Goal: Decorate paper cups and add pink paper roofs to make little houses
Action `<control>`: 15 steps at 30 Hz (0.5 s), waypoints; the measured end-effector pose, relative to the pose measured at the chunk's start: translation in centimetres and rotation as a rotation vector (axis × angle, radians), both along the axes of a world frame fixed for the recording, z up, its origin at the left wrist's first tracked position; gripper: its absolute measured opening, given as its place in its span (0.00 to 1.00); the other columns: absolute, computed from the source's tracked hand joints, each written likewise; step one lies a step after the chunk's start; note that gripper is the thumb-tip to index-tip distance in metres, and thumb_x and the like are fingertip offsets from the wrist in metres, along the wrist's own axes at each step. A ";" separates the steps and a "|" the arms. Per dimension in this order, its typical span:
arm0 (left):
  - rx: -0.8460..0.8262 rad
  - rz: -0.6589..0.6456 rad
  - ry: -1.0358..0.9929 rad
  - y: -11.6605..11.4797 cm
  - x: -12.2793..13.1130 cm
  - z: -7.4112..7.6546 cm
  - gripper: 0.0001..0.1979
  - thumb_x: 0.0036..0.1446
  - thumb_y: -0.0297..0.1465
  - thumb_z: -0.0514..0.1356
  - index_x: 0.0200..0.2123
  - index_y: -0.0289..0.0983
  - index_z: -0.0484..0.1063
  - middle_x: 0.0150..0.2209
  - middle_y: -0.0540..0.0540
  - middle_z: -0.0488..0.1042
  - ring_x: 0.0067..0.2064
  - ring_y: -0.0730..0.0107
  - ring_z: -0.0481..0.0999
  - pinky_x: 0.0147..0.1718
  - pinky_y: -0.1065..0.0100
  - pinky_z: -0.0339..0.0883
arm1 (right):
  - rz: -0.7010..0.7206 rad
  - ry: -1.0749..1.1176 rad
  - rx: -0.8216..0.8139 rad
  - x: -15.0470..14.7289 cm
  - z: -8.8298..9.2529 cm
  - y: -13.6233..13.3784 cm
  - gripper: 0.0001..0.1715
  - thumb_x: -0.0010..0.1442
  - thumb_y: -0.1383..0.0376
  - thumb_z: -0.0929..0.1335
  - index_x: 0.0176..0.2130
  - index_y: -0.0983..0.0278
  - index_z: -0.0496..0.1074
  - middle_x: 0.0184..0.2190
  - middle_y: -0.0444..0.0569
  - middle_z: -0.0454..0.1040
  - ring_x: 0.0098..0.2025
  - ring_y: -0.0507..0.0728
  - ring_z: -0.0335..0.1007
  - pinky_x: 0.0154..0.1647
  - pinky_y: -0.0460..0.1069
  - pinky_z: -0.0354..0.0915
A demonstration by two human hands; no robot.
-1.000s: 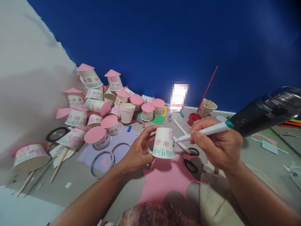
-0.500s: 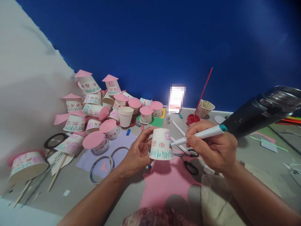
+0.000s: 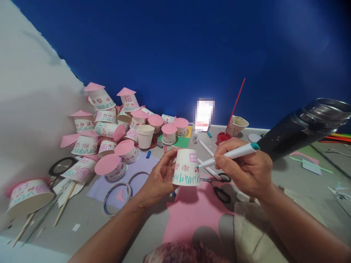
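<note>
An upside-down white paper cup (image 3: 185, 171) is gripped from the left by my left hand (image 3: 161, 173), its fingers partly hidden behind the cup. Drawn on its side are a pink window, red flower dots and teal grass strokes. My right hand (image 3: 246, 168) is closed around a white marker (image 3: 233, 153) with a teal end. The marker's tip meets the cup's right side, by a red flower. Below the cup lies a cut pink paper sheet (image 3: 189, 212), with black-handled scissors (image 3: 222, 195) partly over it.
Decorated cups with pink cone roofs (image 3: 106, 164) are piled at the left. A stack of plain cups (image 3: 145, 137), tape rolls (image 3: 116, 199), a red pot (image 3: 223, 138) with a stick, a glowing phone (image 3: 203, 115) and a dark bottle (image 3: 296, 128) stand around. A cloth (image 3: 252, 226) lies at right.
The view has shifted slightly, so most things sit a little further left. The marker tip stays at the cup's right side, slightly higher against the flower; both grips are unchanged.
</note>
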State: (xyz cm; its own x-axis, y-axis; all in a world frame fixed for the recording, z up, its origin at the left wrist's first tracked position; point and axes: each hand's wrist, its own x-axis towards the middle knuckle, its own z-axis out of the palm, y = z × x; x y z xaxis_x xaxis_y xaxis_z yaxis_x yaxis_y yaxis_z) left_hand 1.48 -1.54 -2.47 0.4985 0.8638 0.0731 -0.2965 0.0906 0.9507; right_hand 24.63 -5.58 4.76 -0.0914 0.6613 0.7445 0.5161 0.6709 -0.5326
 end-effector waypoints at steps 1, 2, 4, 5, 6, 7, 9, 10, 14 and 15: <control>-0.001 0.001 -0.004 0.0 0.0 0.0 0.42 0.43 0.25 0.79 0.61 0.48 0.71 0.59 0.42 0.77 0.58 0.55 0.78 0.56 0.62 0.73 | -0.005 0.000 0.002 0.0 0.0 0.0 0.08 0.64 0.71 0.70 0.34 0.60 0.74 0.27 0.42 0.79 0.25 0.52 0.73 0.24 0.48 0.66; -0.003 0.000 -0.010 0.1 0.0 0.0 0.42 0.43 0.26 0.79 0.61 0.48 0.71 0.60 0.43 0.76 0.59 0.56 0.78 0.56 0.63 0.73 | -0.009 0.001 0.006 0.1 0.1 -0.1 0.08 0.64 0.71 0.70 0.34 0.59 0.74 0.27 0.42 0.79 0.25 0.52 0.72 0.24 0.48 0.66; -0.006 -0.003 -0.026 0.2 0.0 0.0 0.42 0.44 0.27 0.79 0.61 0.49 0.71 0.61 0.44 0.76 0.59 0.57 0.78 0.54 0.65 0.73 | -0.010 0.004 0.015 0.2 0.1 -0.1 0.08 0.64 0.72 0.70 0.35 0.59 0.74 0.27 0.42 0.78 0.24 0.51 0.72 0.23 0.48 0.65; -0.007 -0.007 -0.032 0.3 0.0 -0.1 0.42 0.44 0.27 0.79 0.62 0.50 0.71 0.60 0.44 0.76 0.58 0.58 0.78 0.53 0.66 0.73 | -0.012 0.005 0.019 0.2 0.1 -0.1 0.08 0.64 0.72 0.70 0.35 0.59 0.74 0.27 0.42 0.78 0.24 0.51 0.71 0.23 0.47 0.64; -0.007 -0.009 -0.033 0.3 -0.1 -0.2 0.42 0.44 0.28 0.79 0.62 0.50 0.70 0.60 0.44 0.76 0.57 0.58 0.78 0.52 0.67 0.74 | -0.013 0.004 0.022 0.2 0.1 -0.1 0.08 0.64 0.72 0.70 0.35 0.59 0.74 0.27 0.41 0.78 0.23 0.51 0.71 0.23 0.47 0.64; -0.007 -0.011 -0.031 0.3 -0.1 -0.2 0.42 0.44 0.28 0.79 0.62 0.49 0.70 0.59 0.44 0.77 0.57 0.58 0.79 0.52 0.66 0.74 | -0.014 0.004 0.026 0.2 0.1 -0.1 0.07 0.64 0.72 0.70 0.35 0.59 0.74 0.26 0.41 0.78 0.23 0.51 0.70 0.23 0.48 0.64; -0.009 -0.010 -0.019 0.3 -0.1 -0.4 0.43 0.44 0.29 0.79 0.63 0.49 0.70 0.59 0.43 0.77 0.56 0.57 0.79 0.52 0.66 0.74 | -0.017 0.010 0.032 0.2 0.0 -0.1 0.07 0.64 0.72 0.70 0.35 0.59 0.74 0.26 0.42 0.78 0.23 0.51 0.70 0.23 0.48 0.64; -0.012 -0.009 -0.014 0.3 -0.1 -0.4 0.43 0.44 0.29 0.79 0.63 0.48 0.69 0.59 0.43 0.77 0.57 0.56 0.79 0.51 0.65 0.74 | -0.017 0.015 0.034 0.2 0.0 -0.1 0.07 0.64 0.71 0.70 0.35 0.59 0.74 0.27 0.42 0.78 0.23 0.51 0.71 0.23 0.48 0.65; -0.021 -0.005 -0.010 0.2 -0.2 -0.5 0.45 0.43 0.28 0.79 0.64 0.49 0.69 0.61 0.42 0.76 0.57 0.56 0.79 0.50 0.66 0.74 | -0.011 0.028 0.029 -0.2 0.0 0.0 0.08 0.64 0.71 0.70 0.34 0.60 0.75 0.28 0.43 0.79 0.25 0.52 0.73 0.24 0.48 0.67; -0.026 -0.007 -0.008 0.2 -0.2 -0.5 0.45 0.43 0.28 0.79 0.64 0.49 0.69 0.61 0.42 0.76 0.57 0.56 0.79 0.50 0.66 0.74 | -0.004 0.028 0.021 -0.2 0.1 0.0 0.08 0.64 0.71 0.69 0.33 0.60 0.74 0.28 0.43 0.79 0.25 0.52 0.73 0.24 0.47 0.67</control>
State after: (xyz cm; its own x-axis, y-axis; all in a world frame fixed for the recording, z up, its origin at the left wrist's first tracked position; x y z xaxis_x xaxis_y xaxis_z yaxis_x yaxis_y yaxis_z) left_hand 1.26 -1.33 -2.95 0.5037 0.8621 0.0550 -0.3033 0.1169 0.9457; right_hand 24.41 -5.55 4.82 -0.0679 0.6460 0.7603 0.5042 0.6798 -0.5326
